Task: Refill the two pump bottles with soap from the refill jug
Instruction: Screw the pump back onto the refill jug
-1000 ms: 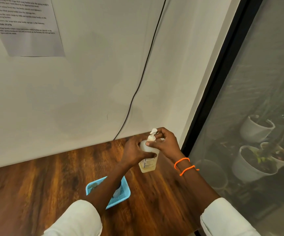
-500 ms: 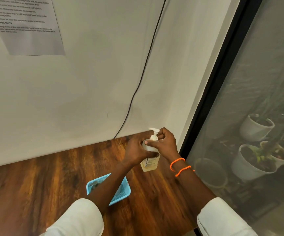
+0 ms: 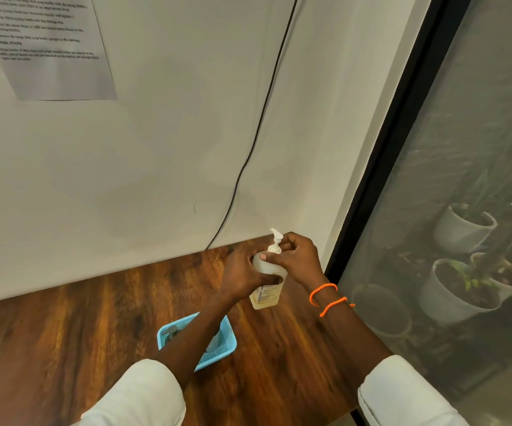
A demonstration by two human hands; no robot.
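Note:
A clear pump bottle (image 3: 265, 295) with pale yellow soap in its lower part and a white pump head (image 3: 275, 238) stands near the far right corner of the wooden table (image 3: 64, 327). My left hand (image 3: 242, 276) grips the bottle's body. My right hand (image 3: 299, 259) pinches the pump collar at the neck, the thumb lying across the bottle's shoulder. In the blue basket (image 3: 228, 348) under my left forearm lies another pale bottle, mostly hidden. The refill jug is not in view.
A white wall runs along the table's back edge, with a black cable (image 3: 248, 155) hanging down it and a printed sheet (image 3: 46, 47) taped at upper left. On the right is a black-framed glass pane (image 3: 402, 149) with potted plants behind it.
The pump spout has turned between my right fingers, from pointing forward to pointing left and up. The bottle and both hands stay at the same spot.

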